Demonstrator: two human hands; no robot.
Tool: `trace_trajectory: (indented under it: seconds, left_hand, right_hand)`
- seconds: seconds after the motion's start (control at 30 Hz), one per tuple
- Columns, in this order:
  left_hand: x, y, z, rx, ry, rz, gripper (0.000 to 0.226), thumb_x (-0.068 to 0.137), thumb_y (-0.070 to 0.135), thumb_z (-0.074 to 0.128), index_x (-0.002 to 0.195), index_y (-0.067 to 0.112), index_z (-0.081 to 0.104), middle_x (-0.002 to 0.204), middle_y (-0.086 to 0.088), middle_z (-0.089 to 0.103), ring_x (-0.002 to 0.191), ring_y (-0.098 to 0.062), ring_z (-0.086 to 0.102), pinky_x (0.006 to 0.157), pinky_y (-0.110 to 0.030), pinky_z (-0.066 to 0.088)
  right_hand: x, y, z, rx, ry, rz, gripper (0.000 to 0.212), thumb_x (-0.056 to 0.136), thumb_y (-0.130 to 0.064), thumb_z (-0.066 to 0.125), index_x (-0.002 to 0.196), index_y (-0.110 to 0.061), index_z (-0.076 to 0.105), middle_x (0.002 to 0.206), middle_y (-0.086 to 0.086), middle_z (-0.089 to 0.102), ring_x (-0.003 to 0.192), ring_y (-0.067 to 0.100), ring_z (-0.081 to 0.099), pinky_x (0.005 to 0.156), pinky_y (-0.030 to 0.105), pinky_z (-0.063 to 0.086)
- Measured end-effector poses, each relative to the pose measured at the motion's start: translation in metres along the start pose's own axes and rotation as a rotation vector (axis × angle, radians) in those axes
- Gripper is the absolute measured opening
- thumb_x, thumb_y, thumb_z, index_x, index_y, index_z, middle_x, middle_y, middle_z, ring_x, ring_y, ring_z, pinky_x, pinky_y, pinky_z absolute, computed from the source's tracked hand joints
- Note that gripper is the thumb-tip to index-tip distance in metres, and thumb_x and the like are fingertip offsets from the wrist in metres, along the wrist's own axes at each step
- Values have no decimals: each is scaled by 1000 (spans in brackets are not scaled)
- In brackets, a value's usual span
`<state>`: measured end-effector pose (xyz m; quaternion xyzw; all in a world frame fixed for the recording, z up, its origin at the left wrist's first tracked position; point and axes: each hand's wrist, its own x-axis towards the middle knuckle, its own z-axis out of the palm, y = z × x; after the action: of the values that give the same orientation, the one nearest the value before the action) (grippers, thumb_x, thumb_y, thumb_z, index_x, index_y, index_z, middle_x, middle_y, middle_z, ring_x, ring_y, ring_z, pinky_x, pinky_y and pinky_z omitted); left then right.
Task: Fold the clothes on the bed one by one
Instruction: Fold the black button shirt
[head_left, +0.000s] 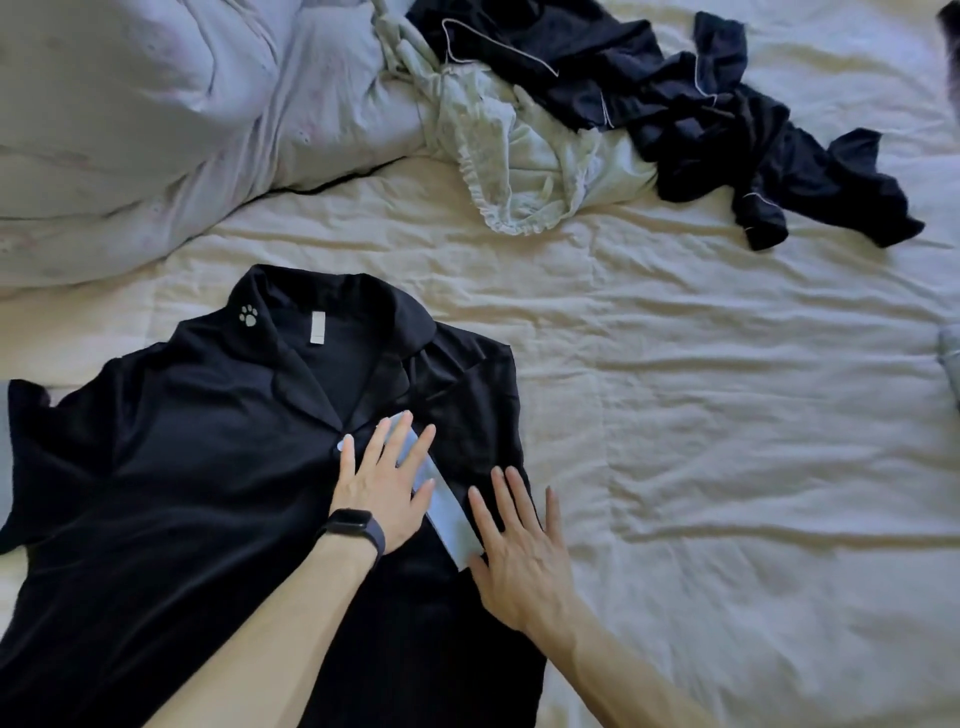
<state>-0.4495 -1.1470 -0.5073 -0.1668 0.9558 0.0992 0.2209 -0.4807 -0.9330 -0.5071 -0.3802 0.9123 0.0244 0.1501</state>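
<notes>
A black collared shirt (197, 467) with a white paw print on its collar lies face up on the cream bed sheet (727, 415), at lower left. Its right side is folded in over the chest, with a pale cuff band (447, 509) showing. My left hand (384, 488), with a dark wristband, lies flat on the shirt's front, fingers spread. My right hand (519, 551) presses flat on the folded edge beside the pale band. Neither hand grips anything. At the back lie a crumpled pale green garment (524, 156) and a dark navy garment with white piping (701, 114).
A bunched pale quilt (156, 130) fills the back left. A grey object (950, 364) pokes in at the right edge. The sheet to the right of the shirt is wrinkled and bare.
</notes>
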Motion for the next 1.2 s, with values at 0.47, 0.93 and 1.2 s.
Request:
trace_trajectory:
  seconds: [0.47,0.93,1.2]
  left_hand:
    - [-92,-181,-65,-236,265,-227,63,89,40,50,150,27,44,157,-5,39,149,-25,28,118,-55,22]
    - [-155,-416,-31,-684,182,-671,51,89,51,60,133,28,54,134,-3,55,120,-28,54,89,-41,51]
    - [-139,-413,-20,-998,107,-711,58,81,60,64,126,27,47,111,4,61,101,-26,60,82,-42,55]
  right_hand:
    - [105,-139,-154,314,287,-250,44,100,-32,56,144,-27,56,157,5,46,152,24,30,118,51,33]
    - [228,-395,-139,182,-142,-351,53,105,-34,47,156,-25,38,162,-3,36,153,20,25,120,41,30]
    - [292,-464,-138,151,-339,-228,65,102,-32,53,159,-17,25,156,6,44,148,30,28,110,43,39]
